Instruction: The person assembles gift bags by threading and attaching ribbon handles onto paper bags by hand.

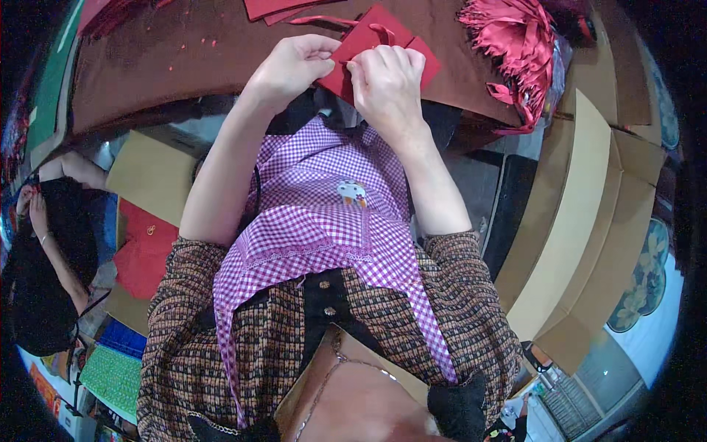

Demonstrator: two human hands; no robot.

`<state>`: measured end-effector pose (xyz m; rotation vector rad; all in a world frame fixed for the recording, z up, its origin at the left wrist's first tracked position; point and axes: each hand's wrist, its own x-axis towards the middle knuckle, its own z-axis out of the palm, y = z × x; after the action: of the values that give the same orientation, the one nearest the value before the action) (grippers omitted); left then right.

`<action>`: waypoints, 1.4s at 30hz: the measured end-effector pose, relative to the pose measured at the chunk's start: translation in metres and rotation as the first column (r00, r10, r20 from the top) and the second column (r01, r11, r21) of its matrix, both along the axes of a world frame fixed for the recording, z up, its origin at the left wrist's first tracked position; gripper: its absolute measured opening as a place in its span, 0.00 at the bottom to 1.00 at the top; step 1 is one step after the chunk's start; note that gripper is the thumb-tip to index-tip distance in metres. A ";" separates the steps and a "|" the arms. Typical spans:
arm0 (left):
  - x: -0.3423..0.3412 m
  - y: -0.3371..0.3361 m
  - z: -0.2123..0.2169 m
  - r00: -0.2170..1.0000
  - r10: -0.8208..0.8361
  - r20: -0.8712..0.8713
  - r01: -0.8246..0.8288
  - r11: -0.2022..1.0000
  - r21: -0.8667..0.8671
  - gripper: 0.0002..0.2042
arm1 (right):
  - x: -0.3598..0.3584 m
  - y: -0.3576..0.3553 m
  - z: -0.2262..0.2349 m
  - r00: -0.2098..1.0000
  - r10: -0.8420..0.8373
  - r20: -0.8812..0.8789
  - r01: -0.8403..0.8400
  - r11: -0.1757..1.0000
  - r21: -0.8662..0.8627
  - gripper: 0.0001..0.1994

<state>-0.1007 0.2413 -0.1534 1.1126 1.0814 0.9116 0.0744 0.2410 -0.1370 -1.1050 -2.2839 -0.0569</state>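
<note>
A flat, square red packet [425,62], stiff like folded card, is held at a tilt over the table's near edge. My right hand [388,82] is closed on it, thumb and curled fingers gripping its near side. At the packet's left corner, my left hand [283,71] pinches with thumb and fingers together; what lies between its fingertips is too small to make out. A narrow red ribbon [322,20] stretches left from the packet, and a short red loop [382,32] stands up on its face.
A brown cloth [169,62] covers the table, with red flat pieces [276,9] at its far side. On the right lies a big bundle of red ribbons [512,44]. Cardboard boxes [582,250] flank me; the left one holds red pieces [145,247]. Another person [48,272] sits at left.
</note>
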 end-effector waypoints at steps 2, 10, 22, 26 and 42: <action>-0.001 -0.001 0.003 1.000 -0.004 0.000 0.004 1.000 0.001 0.16 | -0.003 -0.002 0.002 0.998 0.009 0.054 -0.012 0.998 0.054 0.05; 0.009 -0.004 0.008 0.933 0.073 -0.353 -0.030 0.992 0.125 0.13 | -0.010 -0.005 0.001 0.983 -0.004 0.184 -0.015 0.995 0.102 0.04; 0.023 -0.010 0.027 0.821 0.144 -0.553 -0.017 0.973 0.229 0.16 | -0.003 0.000 -0.013 0.967 -0.153 -0.201 0.084 0.945 -0.316 0.07; 0.012 -0.010 0.019 0.854 0.051 -0.518 0.093 0.964 0.247 0.20 | -0.001 0.001 -0.016 0.964 -0.132 -0.233 0.070 0.964 -0.257 0.07; 0.007 -0.009 0.013 0.892 0.037 -0.450 0.021 0.992 0.124 0.20 | 0.004 0.000 -0.006 0.979 -0.071 -0.190 0.039 0.985 -0.169 0.07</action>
<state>-0.0935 0.2327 -0.1402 1.4734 1.4217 0.7496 0.0787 0.2406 -0.1429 -1.2019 -2.1116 0.2132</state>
